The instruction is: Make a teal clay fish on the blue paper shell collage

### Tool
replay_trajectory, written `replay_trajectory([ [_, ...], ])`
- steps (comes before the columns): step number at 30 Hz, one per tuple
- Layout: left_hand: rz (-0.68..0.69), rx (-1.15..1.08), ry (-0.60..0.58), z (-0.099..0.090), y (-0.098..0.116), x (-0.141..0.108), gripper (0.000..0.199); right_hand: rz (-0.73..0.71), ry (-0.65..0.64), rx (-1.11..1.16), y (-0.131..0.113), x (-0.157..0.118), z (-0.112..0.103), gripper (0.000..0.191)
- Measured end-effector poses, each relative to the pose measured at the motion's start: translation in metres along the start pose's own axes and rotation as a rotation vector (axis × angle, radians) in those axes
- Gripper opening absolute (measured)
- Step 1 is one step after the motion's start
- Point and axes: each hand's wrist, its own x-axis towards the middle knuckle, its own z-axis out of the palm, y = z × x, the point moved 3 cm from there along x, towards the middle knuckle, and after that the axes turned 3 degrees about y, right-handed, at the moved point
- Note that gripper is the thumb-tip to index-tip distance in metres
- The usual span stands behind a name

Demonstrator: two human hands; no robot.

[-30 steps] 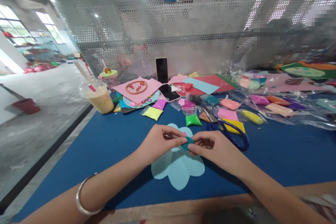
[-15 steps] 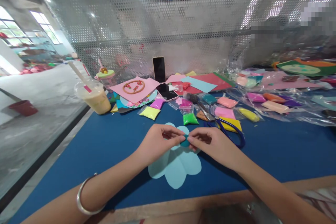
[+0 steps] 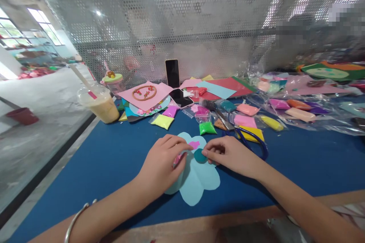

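Observation:
A light-blue paper flower [image 3: 192, 188] with rounded petals lies flat on the blue table. Between thumb and fingers, my right hand [image 3: 232, 155] pinches the right edge of a flat, round teal disc [image 3: 200, 155], which looks like soft clay, over the flower's middle. My left hand [image 3: 164, 159] is over the left petals, apart from the disc, with thumb and index finger parted. A pink patch [image 3: 194, 144] shows on an upper petal. More pink is visible in the gap between my left thumb and index finger, partly hidden.
Scissors with blue handles [image 3: 258, 144] lie beyond my right hand. Several bagged clay packets, such as a green one [image 3: 207, 128], spread across the back. A drink cup [image 3: 101, 106] stands at the left, and a phone [image 3: 172, 73] leans upright against the mesh panel [image 3: 199, 19].
My left hand has let go of the teal disc and moved left, its fingers parting. The disc stays in my right hand and shows more fully, and the pink patches have come into view.

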Motion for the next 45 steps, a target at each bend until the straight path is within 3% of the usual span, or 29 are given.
replay_trajectory([
  [16, 0.041, 0.130, -0.164, 0.022, 0.005, -0.001, 0.026, -0.040, 0.039, -0.291, -0.009, 0.001, 0.004, 0.023],
  [22, -0.054, 0.039, -0.201, 0.029, 0.000, 0.006, 0.020, -0.015, 0.065, -0.360, -0.011, -0.002, 0.003, 0.018],
  [35, -0.232, -0.072, -0.137, 0.033, -0.007, 0.005, 0.015, -0.011, 0.005, -0.349, 0.003, -0.014, 0.005, 0.019],
  [41, -0.138, 0.037, -0.115, 0.023, -0.003, -0.002, 0.025, -0.064, 0.043, -0.387, 0.010, -0.017, 0.007, 0.024],
  [45, -0.013, 0.162, -0.174, 0.022, 0.003, -0.012, 0.039, -0.278, 0.187, -0.547, 0.014, -0.028, 0.014, 0.036],
])
